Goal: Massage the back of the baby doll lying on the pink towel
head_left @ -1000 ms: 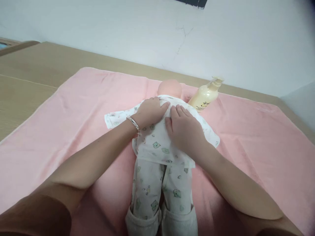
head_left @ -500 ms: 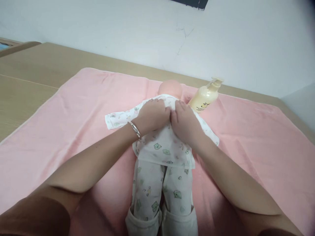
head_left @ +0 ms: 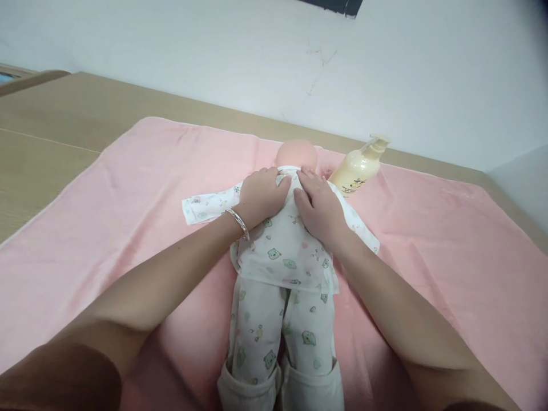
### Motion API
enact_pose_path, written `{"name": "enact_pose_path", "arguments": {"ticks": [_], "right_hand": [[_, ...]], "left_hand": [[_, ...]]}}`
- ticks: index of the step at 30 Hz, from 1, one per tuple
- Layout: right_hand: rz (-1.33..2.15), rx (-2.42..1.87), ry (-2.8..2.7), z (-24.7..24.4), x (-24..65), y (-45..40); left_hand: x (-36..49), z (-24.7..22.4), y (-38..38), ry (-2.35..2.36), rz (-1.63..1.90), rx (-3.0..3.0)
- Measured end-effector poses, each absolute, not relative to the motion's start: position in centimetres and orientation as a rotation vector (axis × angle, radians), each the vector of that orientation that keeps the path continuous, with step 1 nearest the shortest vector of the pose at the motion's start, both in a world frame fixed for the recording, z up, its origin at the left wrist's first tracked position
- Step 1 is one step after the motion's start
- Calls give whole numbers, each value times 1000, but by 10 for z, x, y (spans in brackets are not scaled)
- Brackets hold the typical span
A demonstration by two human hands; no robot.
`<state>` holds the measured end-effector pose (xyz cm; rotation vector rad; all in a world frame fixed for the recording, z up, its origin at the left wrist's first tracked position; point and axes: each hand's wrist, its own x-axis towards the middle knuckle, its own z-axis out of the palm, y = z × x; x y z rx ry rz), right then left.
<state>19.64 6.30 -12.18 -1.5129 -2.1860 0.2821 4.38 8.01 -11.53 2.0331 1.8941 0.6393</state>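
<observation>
A baby doll point(head_left: 297, 153) lies on a pink blanket point(head_left: 145, 171), dressed in a white long-sleeved top point(head_left: 285, 257) with small green animal prints and matching trousers point(head_left: 259, 331). My left hand point(head_left: 265, 197), with a silver bangle at the wrist, rests flat on the upper left of the top. On the upper right of it lies my right hand point(head_left: 321, 208), fingers stretched toward the doll's head. Both hands are open, with the thumbs pointing inward and a narrow strip of fabric between them. The doll's arms are hidden by the sleeves.
A pale yellow pump bottle point(head_left: 356, 168) leans to the right of the doll's head. Under the blanket is a wooden table point(head_left: 103, 97), its far side along a white wall point(head_left: 214, 51). A dark object point(head_left: 338, 4) shows at the top edge.
My hands have moved slightly apart, and the thumbs that met at the middle of the top are now separated. The fingers are more spread. The doll and the bottle look unmoved.
</observation>
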Motion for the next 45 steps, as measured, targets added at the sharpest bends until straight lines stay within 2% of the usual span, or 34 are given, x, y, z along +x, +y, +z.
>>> {"name": "enact_pose_path", "arguments": {"ticks": [4, 12, 16, 19, 23, 28, 32, 34, 37, 40, 45], "right_hand": [[239, -1633, -2142, -119, 197, 61], [117, -1578, -2228, -119, 205, 65], [-42, -1534, -2304, -117, 186, 26], [24, -1434, -2345, -118, 177, 10], [203, -1477, -2232, -125, 188, 41], [259, -1560, -2042, -131, 207, 84], [122, -1617, -2168, -123, 199, 59], [29, -1611, -2210, -119, 189, 34], [-47, -1486, -2307, -117, 176, 7], [88, -1431, -2323, -119, 178, 14], [260, -1692, -2077, -126, 198, 65]], "left_hand": [[49, -108, 67, 1908, 523, 2169], [59, -92, 41, 1753, 273, 2589], [44, -99, 68, 1795, 371, 2342], [37, -102, 80, 1794, 427, 2162], [45, -103, 64, 1920, 458, 2220], [70, -107, 20, 1942, 518, 2469], [66, -106, 29, 1892, 523, 2391], [52, -105, 50, 1755, 415, 2367], [34, -105, 78, 1831, 428, 2118], [31, -106, 82, 1917, 470, 2035], [54, -107, 39, 1999, 491, 2441]]}}
